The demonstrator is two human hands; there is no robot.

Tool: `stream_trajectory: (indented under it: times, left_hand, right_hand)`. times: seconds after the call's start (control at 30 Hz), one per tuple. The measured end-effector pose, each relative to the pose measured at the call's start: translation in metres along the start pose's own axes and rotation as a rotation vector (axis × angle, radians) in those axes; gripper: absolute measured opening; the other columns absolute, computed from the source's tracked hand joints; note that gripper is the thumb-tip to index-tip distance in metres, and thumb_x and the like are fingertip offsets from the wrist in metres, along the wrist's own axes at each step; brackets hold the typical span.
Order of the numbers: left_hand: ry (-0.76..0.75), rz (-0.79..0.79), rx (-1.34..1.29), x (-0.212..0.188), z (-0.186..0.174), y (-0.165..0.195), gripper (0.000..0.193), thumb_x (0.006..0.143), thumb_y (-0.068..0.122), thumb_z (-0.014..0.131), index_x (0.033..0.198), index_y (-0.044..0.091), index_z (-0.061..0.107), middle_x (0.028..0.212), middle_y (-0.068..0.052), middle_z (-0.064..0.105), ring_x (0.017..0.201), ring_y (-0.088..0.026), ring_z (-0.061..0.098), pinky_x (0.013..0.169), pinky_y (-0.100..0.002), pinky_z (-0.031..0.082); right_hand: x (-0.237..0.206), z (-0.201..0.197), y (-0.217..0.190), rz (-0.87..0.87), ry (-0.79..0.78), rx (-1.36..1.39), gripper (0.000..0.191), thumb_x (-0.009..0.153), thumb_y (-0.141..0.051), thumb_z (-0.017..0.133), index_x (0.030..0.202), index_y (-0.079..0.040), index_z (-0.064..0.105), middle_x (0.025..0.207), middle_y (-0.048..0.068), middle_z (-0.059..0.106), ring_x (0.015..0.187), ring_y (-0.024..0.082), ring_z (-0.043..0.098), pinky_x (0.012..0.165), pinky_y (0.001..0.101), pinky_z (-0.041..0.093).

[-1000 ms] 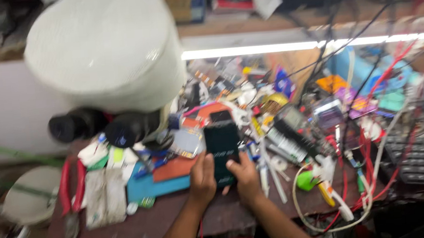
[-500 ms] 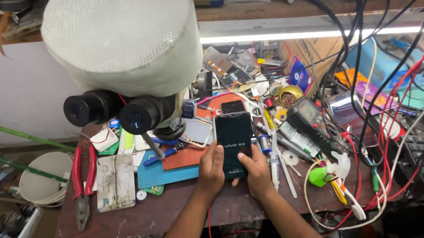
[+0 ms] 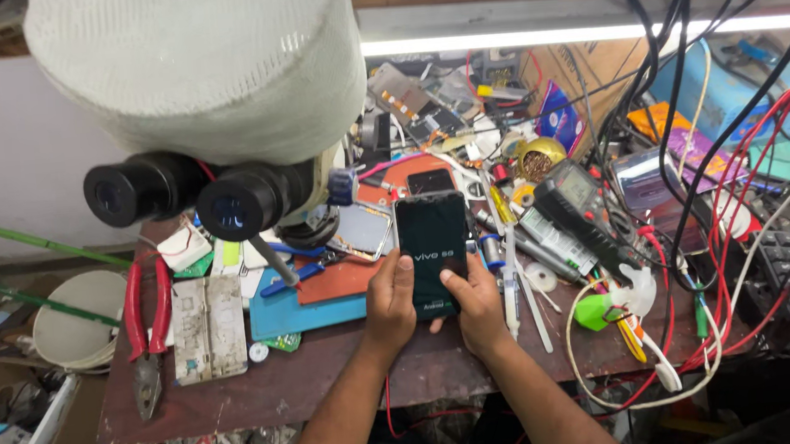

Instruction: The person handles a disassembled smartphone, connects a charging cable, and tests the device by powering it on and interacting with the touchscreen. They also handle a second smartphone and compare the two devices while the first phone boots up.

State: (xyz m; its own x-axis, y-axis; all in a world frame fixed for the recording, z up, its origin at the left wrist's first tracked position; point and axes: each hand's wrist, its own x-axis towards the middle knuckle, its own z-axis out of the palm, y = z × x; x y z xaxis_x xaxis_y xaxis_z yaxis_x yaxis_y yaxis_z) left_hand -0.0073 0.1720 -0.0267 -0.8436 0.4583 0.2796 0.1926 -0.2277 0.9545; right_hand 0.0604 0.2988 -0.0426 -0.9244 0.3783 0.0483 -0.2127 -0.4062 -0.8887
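Phone (image 3: 432,247) sits upright in portrait in both hands, held just above the near middle of the bench (image 3: 267,384), its dark screen lit with small pale lettering. The left hand (image 3: 389,298) cups the lower left edge, fingers curled behind the back and the thumb laid up along the side of the glass; the right hand (image 3: 477,302) mirrors it at the lower right corner, thumb reaching in over the bottom of the screen. So both hands are clamped on the phone, thumbs in front, the other fingers hidden behind, and how tightly those press I cannot tell. Both forearms rise from the bottom edge and converge, wrists fairly straight. To handle it well here, I judge the grip should stay on the edges rather than on the glass, with only one thumb working the screen while the other hand steadies. The phone should be kept level and clear of the clutter: the microscope (image 3: 227,201) eyepieces hang just up and left of it, a second phone (image 3: 431,181) lies right behind its top edge, and a multimeter (image 3: 572,202) with red and black leads lies near on the right. Red pliers (image 3: 147,332) rest well apart on the left, beside a grey board (image 3: 208,326).
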Motion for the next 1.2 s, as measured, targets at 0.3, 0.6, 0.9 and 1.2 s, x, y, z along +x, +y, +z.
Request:
stream_trajectory:
  times: [0.3, 0.6, 0.9, 1.2]
  left_hand:
    - [0.003, 0.011, 0.009, 0.0018, 0.0015, -0.0022, 0.041, 0.110, 0.033, 0.043, 0.117, -0.001, 0.063, 0.084, -0.006, 0.067, 0.069, -0.010, 0.060, 0.058, -0.027, 0.049]
    - [-0.017, -0.031, -0.020, 0.0000, 0.0018, -0.0002, 0.041, 0.110, 0.035, 0.042, 0.113, -0.001, 0.063, 0.082, -0.006, 0.067, 0.068, -0.010, 0.060, 0.057, -0.027, 0.049]
    - [-0.002, 0.043, 0.024, 0.0018, 0.0034, 0.0043, 0.043, 0.111, 0.036, 0.041, 0.120, -0.001, 0.062, 0.087, -0.006, 0.068, 0.073, -0.009, 0.062, 0.061, -0.027, 0.051]
    - [-0.026, -0.006, -0.026, 0.0016, 0.0031, 0.0029, 0.043, 0.110, 0.035, 0.041, 0.123, 0.000, 0.061, 0.087, -0.005, 0.068, 0.071, -0.008, 0.062, 0.060, -0.026, 0.051]
  right_hand:
    - [0.0001, -0.0030, 0.0029, -0.012, -0.001, 0.017, 0.031, 0.098, -0.012, 0.055, 0.125, 0.004, 0.053, 0.098, 0.015, 0.066, 0.065, 0.019, 0.068, 0.041, 0.0295, 0.057]
    - [-0.0008, -0.0041, 0.0027, -0.017, -0.003, 0.016, 0.032, 0.098, -0.012, 0.056, 0.125, 0.003, 0.052, 0.099, 0.014, 0.066, 0.065, 0.019, 0.068, 0.041, 0.0297, 0.057]
    - [0.0011, -0.0048, 0.0032, -0.005, -0.010, 0.020, 0.032, 0.097, -0.012, 0.055, 0.125, 0.003, 0.052, 0.098, 0.014, 0.066, 0.064, 0.019, 0.068, 0.040, 0.0298, 0.057]
    - [0.0009, -0.0074, 0.0053, -0.009, -0.025, 0.045, 0.030, 0.099, -0.012, 0.055, 0.124, 0.004, 0.052, 0.098, 0.015, 0.065, 0.065, 0.019, 0.068, 0.042, 0.0299, 0.058]
